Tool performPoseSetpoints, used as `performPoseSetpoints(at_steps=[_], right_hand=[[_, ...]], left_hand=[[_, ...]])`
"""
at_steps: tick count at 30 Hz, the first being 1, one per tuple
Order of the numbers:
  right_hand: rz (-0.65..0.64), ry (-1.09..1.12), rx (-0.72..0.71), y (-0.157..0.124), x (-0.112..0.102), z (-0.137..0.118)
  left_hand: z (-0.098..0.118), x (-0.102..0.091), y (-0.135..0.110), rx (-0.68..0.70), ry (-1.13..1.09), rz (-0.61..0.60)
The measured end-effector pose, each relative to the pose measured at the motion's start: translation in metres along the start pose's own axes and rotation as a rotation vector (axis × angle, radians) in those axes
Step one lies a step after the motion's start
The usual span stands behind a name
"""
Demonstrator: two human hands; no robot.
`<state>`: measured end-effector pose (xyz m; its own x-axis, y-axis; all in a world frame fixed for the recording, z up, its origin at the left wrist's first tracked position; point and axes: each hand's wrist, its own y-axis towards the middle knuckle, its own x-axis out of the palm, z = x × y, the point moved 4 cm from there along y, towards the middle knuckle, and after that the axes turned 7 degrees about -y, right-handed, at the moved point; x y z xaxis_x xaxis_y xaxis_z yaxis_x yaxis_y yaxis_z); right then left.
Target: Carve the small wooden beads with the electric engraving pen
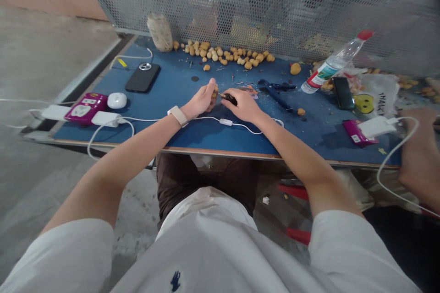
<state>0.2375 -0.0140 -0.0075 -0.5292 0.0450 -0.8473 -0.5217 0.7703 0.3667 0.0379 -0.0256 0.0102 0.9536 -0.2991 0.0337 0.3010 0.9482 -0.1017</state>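
Note:
My left hand [203, 99], with a pale band on its wrist, is closed around a small tan ball [215, 91], partly hidden by the fingers. Pinched in my right hand [243, 103] is a black-handled tool [229, 99] with a thin metal shaft directed at the ball. Whether its tip touches the ball I cannot tell. Just beyond the right hand lie an orange packet [252, 90] and blue-handled pliers [277, 96]. Several similar tan balls [215, 55] form a row along the back of the blue table [165, 110].
A black phone [142, 78], white earbud case [117, 100], purple power strip [85, 109] and cloudy jar [160, 33] stand left. On the right are a bottle [330, 69], another phone [343, 93] and another person's arm [419, 155]. A white cable [226, 122] crosses near my hands.

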Motion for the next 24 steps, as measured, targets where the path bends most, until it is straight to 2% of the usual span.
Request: performPoseSetpoints(at_steps=[7,12,17,24], right_hand=[[0.024,0.002,0.019,0.0000,-0.0008,0.0006],[-0.004,-0.023,0.005,0.0002,0.0021,0.0018],[0.031,-0.008,0.018,-0.0005,0.0007,0.0020],[0.002,-0.001,-0.007,0.0000,0.0027,0.0014]], left_hand=[[0.0007,-0.0002,-0.0007,0.011,0.007,-0.007],[-0.0012,0.0001,0.0008,0.002,-0.015,0.020],[0.0003,0.0015,-0.0002,-0.013,-0.037,0.023],[0.0019,0.0024,-0.0019,-0.021,-0.062,0.033]])
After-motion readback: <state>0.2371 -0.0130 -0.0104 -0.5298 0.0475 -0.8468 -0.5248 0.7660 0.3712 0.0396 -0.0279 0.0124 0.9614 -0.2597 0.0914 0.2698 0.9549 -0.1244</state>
